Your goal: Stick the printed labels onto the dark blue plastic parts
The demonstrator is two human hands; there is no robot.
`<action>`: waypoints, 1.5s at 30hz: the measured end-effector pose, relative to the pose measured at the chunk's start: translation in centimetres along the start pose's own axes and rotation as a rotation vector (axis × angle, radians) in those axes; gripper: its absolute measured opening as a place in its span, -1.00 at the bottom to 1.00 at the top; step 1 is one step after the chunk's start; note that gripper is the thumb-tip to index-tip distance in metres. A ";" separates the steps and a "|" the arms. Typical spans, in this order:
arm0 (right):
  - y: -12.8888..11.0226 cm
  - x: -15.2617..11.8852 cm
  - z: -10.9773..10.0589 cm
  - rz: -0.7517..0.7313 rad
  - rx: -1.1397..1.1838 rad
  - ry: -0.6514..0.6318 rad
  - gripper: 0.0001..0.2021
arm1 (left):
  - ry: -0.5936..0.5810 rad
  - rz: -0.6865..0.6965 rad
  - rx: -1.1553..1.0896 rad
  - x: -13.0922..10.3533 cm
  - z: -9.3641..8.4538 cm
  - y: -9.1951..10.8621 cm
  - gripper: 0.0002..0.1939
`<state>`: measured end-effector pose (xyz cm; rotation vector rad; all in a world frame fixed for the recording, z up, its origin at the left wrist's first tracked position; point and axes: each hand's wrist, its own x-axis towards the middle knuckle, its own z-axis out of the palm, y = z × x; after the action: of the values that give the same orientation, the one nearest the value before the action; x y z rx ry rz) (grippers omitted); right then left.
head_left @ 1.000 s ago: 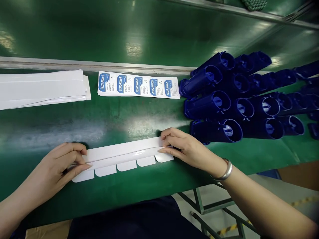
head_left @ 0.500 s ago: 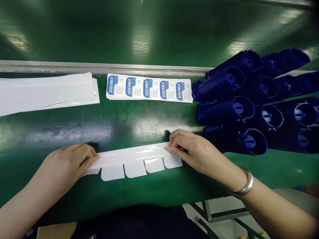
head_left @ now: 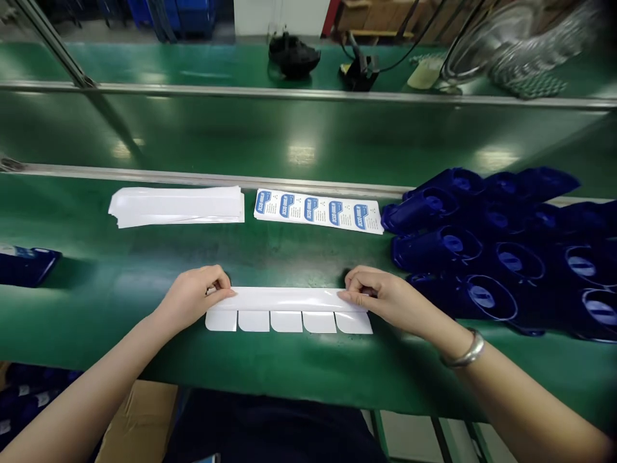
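A white label sheet [head_left: 284, 299] lies near the front of the green table, its long upper strip folded or curled over and several rounded white tabs showing along its lower edge. My left hand [head_left: 202, 292] pinches the sheet's left end between thumb and fingers. At the right end, my right hand [head_left: 373, 292] grips the strip the same way, a silver bangle on its wrist. Behind the sheet lie a stack of blank white strips [head_left: 178, 206] and, to its right, a stack of printed blue-and-white labels [head_left: 318, 211].
Many dark blue plastic housings [head_left: 463, 244] crowd the right side, close to my right hand. Another blue part [head_left: 29, 265] lies at the far left. A metal rail [head_left: 308, 95] crosses behind, with a black object [head_left: 293, 54] beyond it. Below the table edge is a cardboard box [head_left: 139, 421].
The view has tilted up and drawn back, showing the far bench. The sheet now lies straighter and its tabs are level; both hands still hold its ends.
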<state>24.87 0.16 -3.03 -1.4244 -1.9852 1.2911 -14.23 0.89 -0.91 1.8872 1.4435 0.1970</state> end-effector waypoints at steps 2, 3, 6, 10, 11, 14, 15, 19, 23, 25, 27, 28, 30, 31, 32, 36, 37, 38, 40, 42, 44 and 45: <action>0.0 0.1 -0.5 0.044 0.153 -0.055 -0.47 | -0.028 0.034 -0.175 0.0 -0.6 -0.6 -0.67; 0.0 0.2 -0.8 0.074 0.230 -0.065 -0.47 | -0.038 0.080 -0.276 0.0 -0.9 -0.9 -0.58; 0.3 0.3 -0.9 0.189 0.418 -0.016 -0.46 | -0.044 0.223 -0.577 0.0 -1.3 -1.7 -0.34; 0.7 0.7 -0.2 0.305 0.585 0.010 -0.41 | -0.017 0.161 -0.803 0.1 -0.6 -1.9 -0.23; 0.8 0.8 -0.1 0.315 0.592 0.006 -0.40 | 0.003 0.140 -0.828 0.2 -0.4 -2.0 -0.25; 0.7 1.2 -0.5 0.281 0.490 0.095 -0.36 | 0.091 0.133 -0.868 0.4 0.4 -2.3 -0.37; 0.4 1.4 -0.8 0.244 0.404 0.186 -0.34 | 0.120 0.141 -0.872 0.5 0.5 -2.5 -0.39; -2.4 3.0 -0.8 -0.102 -0.061 0.573 -0.47 | 0.197 0.178 -0.879 0.6 1.1 -2.4 -0.31; -7.6 6.3 2.9 -0.427 -0.238 0.379 -0.64 | 0.243 0.211 -0.885 0.6 1.6 -1.7 -0.21; -9.8 8.3 5.5 -0.503 -0.293 0.265 -0.66 | 0.243 0.212 -0.894 0.6 1.9 -1.6 -0.16; -11.4 10.2 7.9 -0.528 -0.373 0.223 -0.67 | 0.240 0.196 -0.900 0.7 2.0 -1.6 -0.13; -11.9 11.0 8.9 -0.527 -0.410 0.216 -0.69 | 0.244 0.192 -0.900 0.7 2.1 -1.7 -0.12; -12.5 12.1 10.3 -0.523 -0.463 0.225 -0.78 | 0.261 0.199 -0.901 0.7 2.2 -1.8 -0.10; -12.6 12.4 10.7 -0.518 -0.473 0.236 -0.81 | 0.265 0.203 -0.902 0.7 2.3 -1.9 -0.08; -12.7 12.7 11.0 -0.511 -0.473 0.249 -0.83 | 0.266 0.201 -0.901 0.7 2.3 -1.9 -0.06; -12.4 12.9 11.2 -0.478 -0.410 0.295 -0.72 | 0.253 0.170 -0.896 0.5 2.2 -1.8 -0.03; -12.4 13.0 11.2 -0.489 -0.397 0.295 -0.73 | 0.251 0.168 -0.892 0.5 2.2 -1.8 -0.02; -12.4 13.0 11.2 -0.505 -0.388 0.294 -0.77 | 0.249 0.167 -0.885 0.5 2.1 -1.8 -0.02; -12.5 13.0 11.2 -0.534 -0.382 0.299 -0.85 | 0.251 0.162 -0.859 0.6 2.0 -1.9 -0.02; -12.8 12.6 11.3 -0.571 -0.387 0.334 -0.86 | 0.259 0.173 -0.822 0.7 1.9 -2.2 -0.03; -13.4 11.8 11.3 -0.666 -0.398 0.381 -0.87 | 0.276 0.195 -0.755 0.8 1.7 -2.5 -0.05; -13.7 11.1 11.2 -0.735 -0.400 0.396 -0.89 | 0.288 0.204 -0.707 0.8 1.7 -2.7 -0.06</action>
<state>4.60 3.97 0.51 -0.8400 -2.2173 0.2851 -15.14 1.10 -4.04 1.4377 1.1359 0.9748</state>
